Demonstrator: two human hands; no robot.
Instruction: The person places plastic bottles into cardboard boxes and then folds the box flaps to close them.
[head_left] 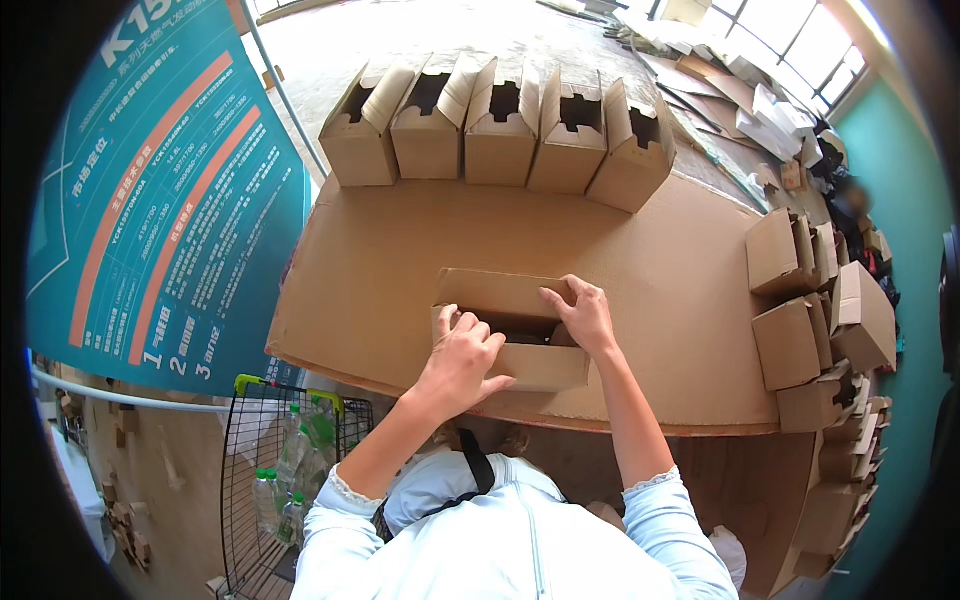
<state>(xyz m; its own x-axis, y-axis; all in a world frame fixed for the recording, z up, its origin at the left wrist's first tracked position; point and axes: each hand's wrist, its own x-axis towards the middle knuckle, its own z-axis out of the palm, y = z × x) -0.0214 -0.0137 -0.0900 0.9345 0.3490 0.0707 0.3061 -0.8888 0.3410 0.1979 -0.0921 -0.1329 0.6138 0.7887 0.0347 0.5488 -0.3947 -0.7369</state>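
Observation:
An open brown cardboard box (pixel 540 369) lies in front of me near the table's front edge, its long back flap standing up. My left hand (pixel 458 358) is at its left end, with bent fingers over the rim and the thumb against the front wall. At the back right corner, my right hand (pixel 584 314) pinches the edge of the cardboard between thumb and fingers. The box's inside is dark and partly hidden by my hands.
Several open cardboard boxes (pixel 497 155) stand in a row along the far edge of the cardboard-covered table (pixel 680 300). More boxes (pixel 783 340) are stacked at the right. A wire cart (pixel 240 470) with plastic bottles stands at the lower left, below a teal banner (pixel 190 220).

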